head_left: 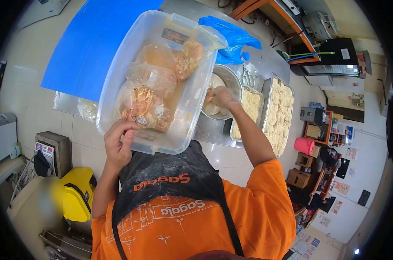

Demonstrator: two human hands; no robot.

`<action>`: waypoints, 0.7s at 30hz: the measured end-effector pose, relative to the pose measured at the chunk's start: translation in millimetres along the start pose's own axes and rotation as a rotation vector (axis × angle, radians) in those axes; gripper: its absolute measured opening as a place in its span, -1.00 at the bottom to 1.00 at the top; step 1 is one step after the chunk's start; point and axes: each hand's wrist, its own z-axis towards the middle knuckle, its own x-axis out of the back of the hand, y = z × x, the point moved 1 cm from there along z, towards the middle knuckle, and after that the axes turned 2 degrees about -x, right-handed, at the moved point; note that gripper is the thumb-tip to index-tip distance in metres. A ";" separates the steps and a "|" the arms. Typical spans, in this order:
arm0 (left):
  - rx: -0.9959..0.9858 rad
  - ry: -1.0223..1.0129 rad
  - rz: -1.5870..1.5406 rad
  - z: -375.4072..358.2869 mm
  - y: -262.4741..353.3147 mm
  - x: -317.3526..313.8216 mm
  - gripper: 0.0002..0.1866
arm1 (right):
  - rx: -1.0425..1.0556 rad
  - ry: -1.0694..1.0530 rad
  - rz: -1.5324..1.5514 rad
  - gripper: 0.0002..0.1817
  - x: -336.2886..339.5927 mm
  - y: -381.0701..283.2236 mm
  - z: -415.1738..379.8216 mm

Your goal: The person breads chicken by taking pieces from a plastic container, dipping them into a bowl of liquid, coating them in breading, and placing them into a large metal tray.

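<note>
A translucent plastic bin (pixel 185 117) holds several clear bags of raw meat (pixel 145 104) and some liquid. Fingers bent, my left hand (pixel 120 143) is at the bin's near left edge, its fingertips by the meat of the nearest bag; whether it grips the bag cannot be made out. To the right of the bin is a round metal pot (pixel 237 78) with pale liquid in it. My right hand (pixel 223 97), in a clear glove, is over the pot's opening with its fingers curled down beside a piece of meat (pixel 210 94).
Two metal trays of pale, floury pieces (pixel 251 106) (pixel 279 110) lie right of the pot. A blue plastic bag (pixel 231 39) sits behind it. A large blue board (pixel 90 47) is at the left. Scissors (pixel 248 77) rest near the trays. A yellow bin (pixel 77 195) stands on the floor.
</note>
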 end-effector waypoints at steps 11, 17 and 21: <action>-0.031 0.121 0.205 1.8 -0.4 -21.8 -0.87 | 0.175 -0.014 -0.028 -0.75 -16.2 5.0 4.5; 0.012 0.177 0.220 3.1 0.3 -27.0 -0.85 | 0.230 -0.086 0.123 -0.71 46.8 22.4 -22.7; 0.031 0.188 0.217 3.0 -0.1 -27.1 -0.85 | 0.115 -0.112 0.100 -0.69 40.9 41.4 -10.2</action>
